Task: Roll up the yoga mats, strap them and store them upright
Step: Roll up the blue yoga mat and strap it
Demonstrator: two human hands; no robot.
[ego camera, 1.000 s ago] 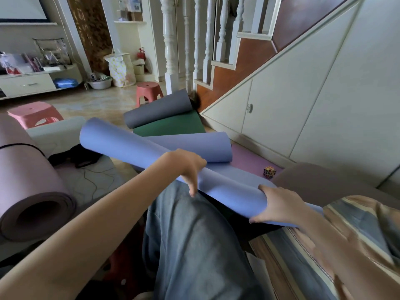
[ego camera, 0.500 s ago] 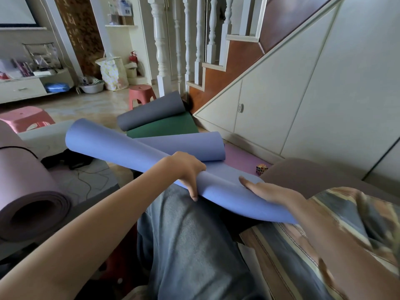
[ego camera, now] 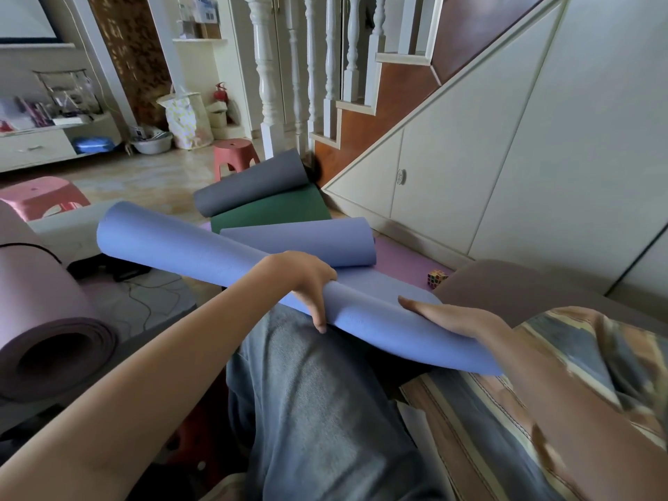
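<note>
A rolled blue yoga mat (ego camera: 188,244) lies across my lap, slanting from upper left to lower right. My left hand (ego camera: 307,280) grips its middle, fingers curled over the top and thumb down the near side. Flat on the roll's right part rests my right hand (ego camera: 452,316), fingers straight. A thick pink rolled mat (ego camera: 47,320) lies at the left with its open end toward me. On the floor ahead are a half-rolled blue mat (ego camera: 307,240) over a pink sheet (ego camera: 401,258), and a grey roll (ego camera: 253,182) on a green mat (ego camera: 274,211).
A small colour cube (ego camera: 437,277) sits on the pink sheet near the under-stair cupboard (ego camera: 452,175). Two red plastic stools (ego camera: 235,153) (ego camera: 43,197) stand on the floor. The staircase with white balusters (ego camera: 267,85) rises behind. A black cable (ego camera: 123,273) lies at my left.
My right hand has let go of its curled hold and now lies flat, further up the blue roll. The left hand keeps its hold on the middle.
</note>
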